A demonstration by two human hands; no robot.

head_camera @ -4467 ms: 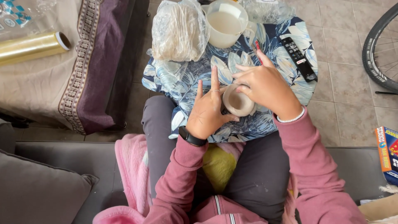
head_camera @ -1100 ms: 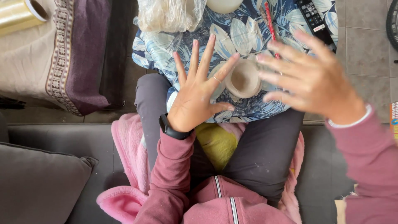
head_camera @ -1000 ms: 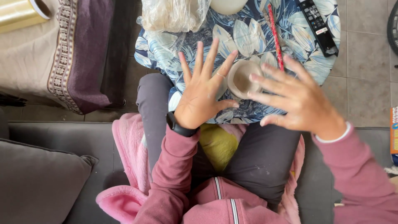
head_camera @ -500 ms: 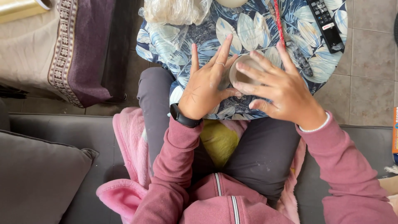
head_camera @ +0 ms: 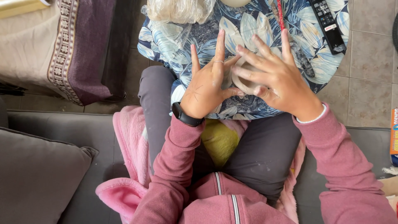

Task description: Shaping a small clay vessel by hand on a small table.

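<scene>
Left hand (head_camera: pixel 207 85) and right hand (head_camera: pixel 275 79) press flat against a small clay pot (head_camera: pixel 244 81) from both sides. Pot sits near the front edge of the surface (head_camera: pixel 166 37), which has a blue leaf-print cover. Left palm is on the pot's left side, fingers (head_camera: pixel 219 45) straight and splayed, pointing away from the body, not curled; thumb tucks under toward the pot. Right hand lies over the pot's right side and top, fingers (head_camera: pixel 253 56) spread and extended, not clenched; most of the pot is hidden under it. Both hands are cupping it with open palms rather than gripping.

Black watch (head_camera: pixel 186 117) on left wrist, thin ring on a left finger. Pink sleeves on both arms.

On the surface behind the hands: clear plastic bag (head_camera: pixel 178 10) at far left, red stick (head_camera: pixel 281 14) just past the right fingertips, black remote (head_camera: pixel 327 20) at far right, well apart from the pot. Grey cushion (head_camera: pixel 37 174) lower left, striped cloth (head_camera: pixel 62 45) upper left.
</scene>
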